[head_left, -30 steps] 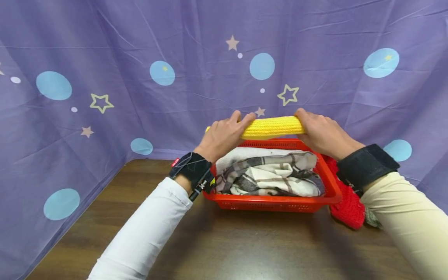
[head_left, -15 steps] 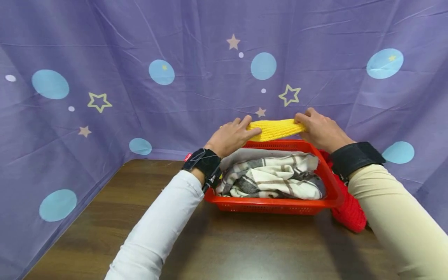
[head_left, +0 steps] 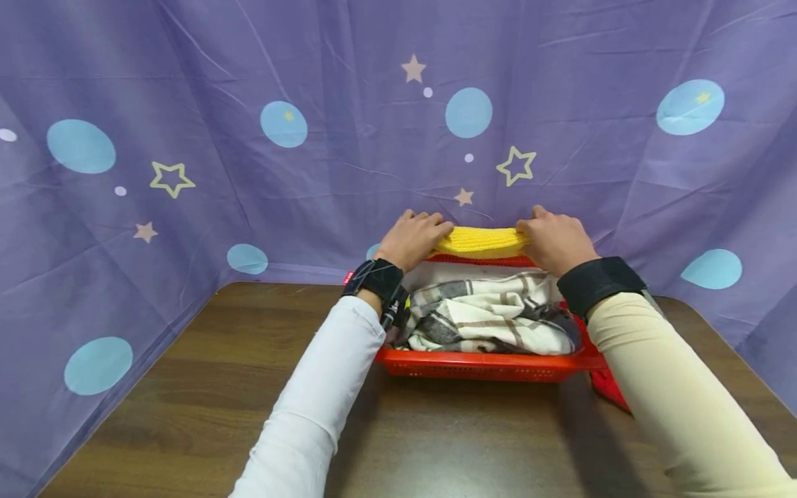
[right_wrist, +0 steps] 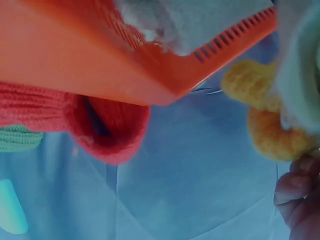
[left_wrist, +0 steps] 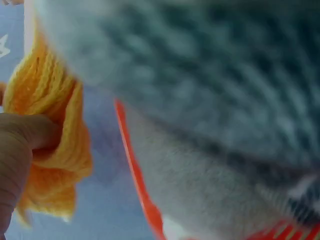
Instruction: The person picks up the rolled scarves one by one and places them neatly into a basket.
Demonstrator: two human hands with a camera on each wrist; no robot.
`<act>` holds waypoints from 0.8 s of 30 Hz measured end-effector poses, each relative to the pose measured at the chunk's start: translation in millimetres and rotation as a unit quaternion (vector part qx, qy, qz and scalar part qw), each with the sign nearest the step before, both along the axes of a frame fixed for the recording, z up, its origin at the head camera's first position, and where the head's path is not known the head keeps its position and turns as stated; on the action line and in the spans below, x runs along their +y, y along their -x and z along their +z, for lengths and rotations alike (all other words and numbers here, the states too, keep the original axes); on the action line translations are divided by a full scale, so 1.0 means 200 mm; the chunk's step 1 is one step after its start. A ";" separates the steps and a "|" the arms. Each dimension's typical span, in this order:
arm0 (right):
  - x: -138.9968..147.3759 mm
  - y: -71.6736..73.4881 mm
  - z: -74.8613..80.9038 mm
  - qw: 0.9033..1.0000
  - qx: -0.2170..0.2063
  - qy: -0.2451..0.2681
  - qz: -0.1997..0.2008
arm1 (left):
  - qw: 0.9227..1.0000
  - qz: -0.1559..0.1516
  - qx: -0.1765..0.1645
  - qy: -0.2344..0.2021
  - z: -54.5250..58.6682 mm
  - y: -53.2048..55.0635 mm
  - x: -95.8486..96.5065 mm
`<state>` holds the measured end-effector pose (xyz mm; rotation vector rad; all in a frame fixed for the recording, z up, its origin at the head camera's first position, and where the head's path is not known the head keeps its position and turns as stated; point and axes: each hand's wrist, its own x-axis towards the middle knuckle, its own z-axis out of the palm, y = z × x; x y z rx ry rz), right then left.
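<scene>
Above the back rim of a red plastic basket (head_left: 486, 360), a yellow knitted scarf (head_left: 486, 241) stretches between both hands. My left hand (head_left: 407, 242) grips its left end. In the left wrist view the thumb presses into the folds of the scarf (left_wrist: 55, 187). The right end is held by my right hand (head_left: 557, 242). In the right wrist view thick loops of the scarf (right_wrist: 245, 82) show above the curled fingers of that hand (right_wrist: 297, 197). Inside the basket lies a crumpled plaid cloth (head_left: 492, 311), with a whitish fabric (head_left: 467, 274) behind it.
A red knitted piece (head_left: 610, 389) lies on the table right of the basket, mostly behind my right arm. Beside it a green knit (right_wrist: 17, 138) shows in the right wrist view. The wooden table (head_left: 249, 387) meets a purple curtain (head_left: 349, 173) at the back.
Both hands have come down with the yellow scarf toward the basket's back rim and drawn slightly closer together. The right forearm now covers more of the red knitted piece.
</scene>
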<state>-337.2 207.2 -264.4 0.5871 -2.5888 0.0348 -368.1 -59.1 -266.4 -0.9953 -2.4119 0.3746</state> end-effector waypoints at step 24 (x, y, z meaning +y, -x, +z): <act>-0.05 0.02 -0.13 0.978 -0.204 -0.044 0.005 | 0.941 0.151 -0.301 -0.032 -0.04 -0.10 0.01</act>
